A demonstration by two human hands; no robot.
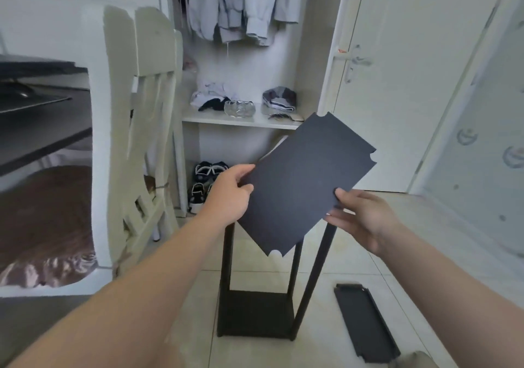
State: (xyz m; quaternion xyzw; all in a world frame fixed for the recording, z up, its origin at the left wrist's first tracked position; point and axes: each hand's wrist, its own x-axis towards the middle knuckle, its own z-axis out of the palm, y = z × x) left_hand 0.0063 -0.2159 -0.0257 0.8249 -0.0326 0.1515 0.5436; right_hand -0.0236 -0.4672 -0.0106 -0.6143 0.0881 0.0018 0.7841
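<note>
While you hold the dark shelf panel [306, 183] tilted and turned askew over the black frame [255, 313], the main risk is a mismatch at the corners. Its notches have to meet the posts [316, 271] together, and at this angle one notch could catch first and jam or scrape down a post. If you press on one side only, the frame, which stands free on the tiled floor [425, 254], could rock or tip toward the white chair [141, 141] on its left. A slip is possible too, since the panel's far end reaches out beyond both holds.

Your left hand [226, 194] pinches the panel's left edge, thumb on top and fingers curled beneath. Your right hand [365, 217] grasps the opposite edge more loosely, thumb on the upper face and fingers spread underneath. The panel sits above the post tops; whether its underside touches one cannot be told. A second panel [365, 328] lies flat on the floor by the frame's right side.
</note>
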